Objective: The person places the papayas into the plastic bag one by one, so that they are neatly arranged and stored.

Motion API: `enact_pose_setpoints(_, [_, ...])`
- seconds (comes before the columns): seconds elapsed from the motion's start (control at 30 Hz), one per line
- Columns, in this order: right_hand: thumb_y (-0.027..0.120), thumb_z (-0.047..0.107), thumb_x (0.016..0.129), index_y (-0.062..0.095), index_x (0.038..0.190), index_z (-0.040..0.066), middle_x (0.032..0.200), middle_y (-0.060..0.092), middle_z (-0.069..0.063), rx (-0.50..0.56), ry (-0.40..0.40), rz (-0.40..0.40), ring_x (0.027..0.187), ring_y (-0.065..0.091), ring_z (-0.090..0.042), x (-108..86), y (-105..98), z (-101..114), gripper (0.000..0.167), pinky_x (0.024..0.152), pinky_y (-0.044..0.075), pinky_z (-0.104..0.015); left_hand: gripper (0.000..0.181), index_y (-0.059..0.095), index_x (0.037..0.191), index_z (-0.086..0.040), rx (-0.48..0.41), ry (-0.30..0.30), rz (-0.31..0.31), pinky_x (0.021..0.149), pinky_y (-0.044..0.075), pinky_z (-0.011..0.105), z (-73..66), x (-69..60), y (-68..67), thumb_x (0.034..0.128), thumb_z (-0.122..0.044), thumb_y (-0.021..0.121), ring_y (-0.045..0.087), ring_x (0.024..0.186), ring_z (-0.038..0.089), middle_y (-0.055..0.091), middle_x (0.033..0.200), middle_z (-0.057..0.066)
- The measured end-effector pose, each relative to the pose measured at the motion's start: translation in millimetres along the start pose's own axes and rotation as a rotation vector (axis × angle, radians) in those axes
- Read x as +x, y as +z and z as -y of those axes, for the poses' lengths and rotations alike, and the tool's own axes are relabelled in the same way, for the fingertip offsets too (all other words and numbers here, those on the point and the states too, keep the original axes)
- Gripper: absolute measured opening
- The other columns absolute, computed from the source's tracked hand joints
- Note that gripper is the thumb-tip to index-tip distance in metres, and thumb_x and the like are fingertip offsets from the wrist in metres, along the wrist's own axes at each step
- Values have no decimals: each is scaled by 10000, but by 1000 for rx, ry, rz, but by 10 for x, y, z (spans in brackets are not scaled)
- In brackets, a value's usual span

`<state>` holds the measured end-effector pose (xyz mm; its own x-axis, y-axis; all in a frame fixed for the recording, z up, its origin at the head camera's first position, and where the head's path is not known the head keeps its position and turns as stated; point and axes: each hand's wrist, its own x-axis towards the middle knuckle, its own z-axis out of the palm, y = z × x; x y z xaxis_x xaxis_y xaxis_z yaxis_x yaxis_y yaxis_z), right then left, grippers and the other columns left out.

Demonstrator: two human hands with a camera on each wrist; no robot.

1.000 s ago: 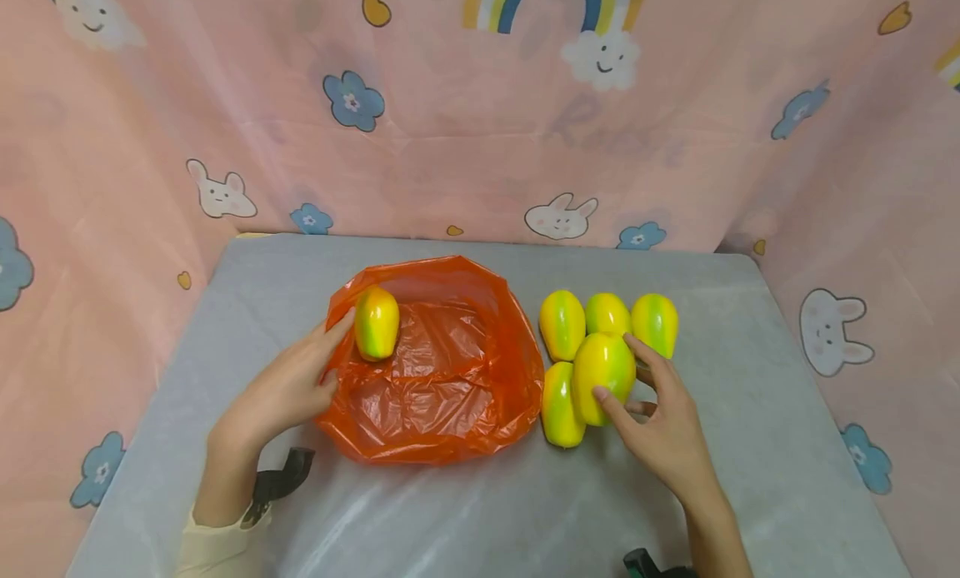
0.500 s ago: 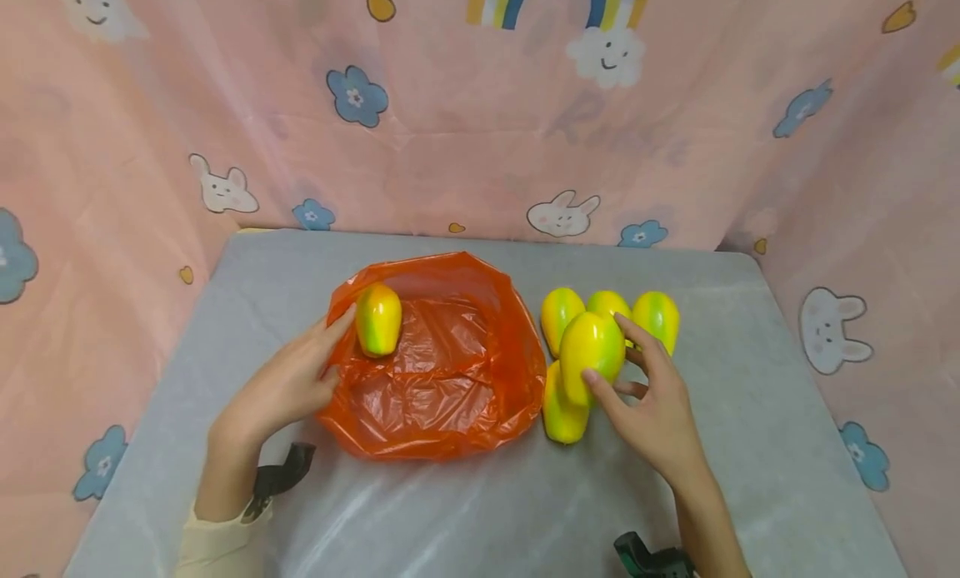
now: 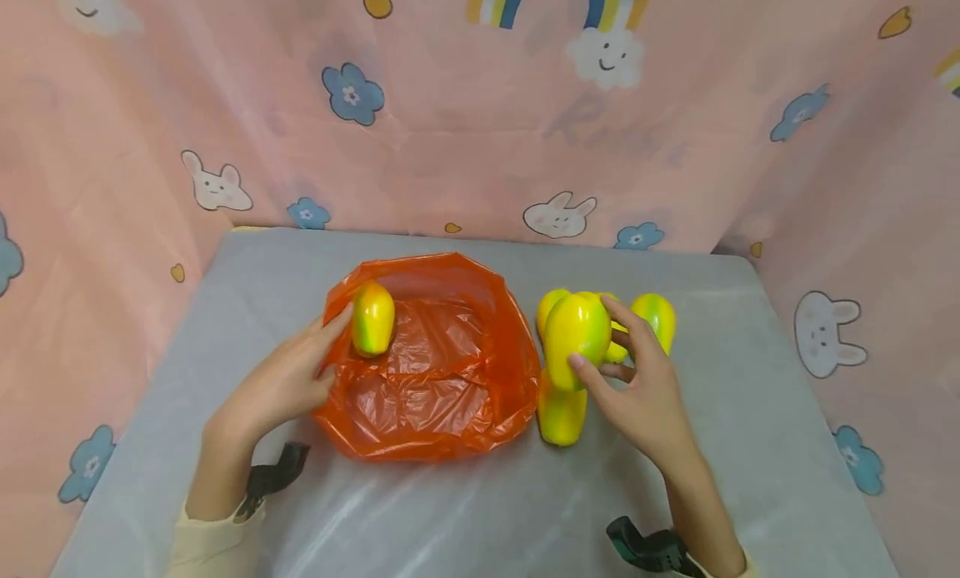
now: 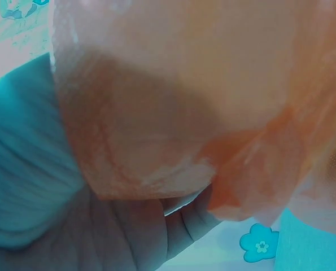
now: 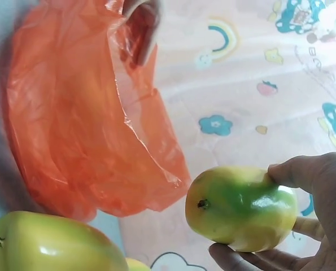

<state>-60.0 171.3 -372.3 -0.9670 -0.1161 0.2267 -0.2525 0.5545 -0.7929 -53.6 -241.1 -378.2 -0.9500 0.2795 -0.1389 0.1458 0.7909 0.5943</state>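
An orange-red plastic bag (image 3: 450, 345) stands with its mouth wide on the table. My left hand (image 3: 277, 382) grips the bag's left rim; the film hides part of its fingers in the left wrist view. Inside the bag, close to those fingertips, is a yellow-green mango (image 3: 372, 318). To the right of the bag, my right hand (image 3: 641, 386) holds another mango (image 5: 241, 209) between thumb and fingers, raised off the table. Behind and below it lie several more mangoes, including one at the front (image 3: 561, 417) and one at the back right (image 3: 655, 318), some partly covered.
The grey table (image 3: 465, 520) meets a pink printed curtain (image 3: 450, 170) at the back and both sides. Dark curved mounts sit at the left wrist (image 3: 277, 471) and right wrist (image 3: 648, 546).
My right hand has lifted its mango and carried it left and away from me, over the other mangoes. The left hand stays at the bag's rim.
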Motion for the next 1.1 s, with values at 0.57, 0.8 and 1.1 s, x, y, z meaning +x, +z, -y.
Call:
enact_pose_setpoints(0.57, [816,183,917,455,1557,163,1531,535,-58,90,-43,138,1325,614,-330,262,198,213,735,832,634,-218,872,232,1690,-78,-10,7,16,1072,549,618,33,-20,-33,927,55,632,544,1290,398,329,1708,243])
enact_pose_setpoints(0.8, [799,217,935,422,1572,192,1563,512,-61,83,-49,205,1342,623,-334,392,302,307,741,887,667,-438,869,224,1690,-72,-8,6,10,1105,512,644,24,-27,-15,927,56,620,513,1405,440,278,1733,240])
enact_pose_setpoints(1.1, [801,220,936,413,1578,174,1566,483,-87,90,-98,276,1356,599,-339,511,424,443,752,843,669,-391,847,250,1685,-74,14,5,9,1066,547,629,20,-29,-1,928,44,614,564,1314,428,246,1748,229])
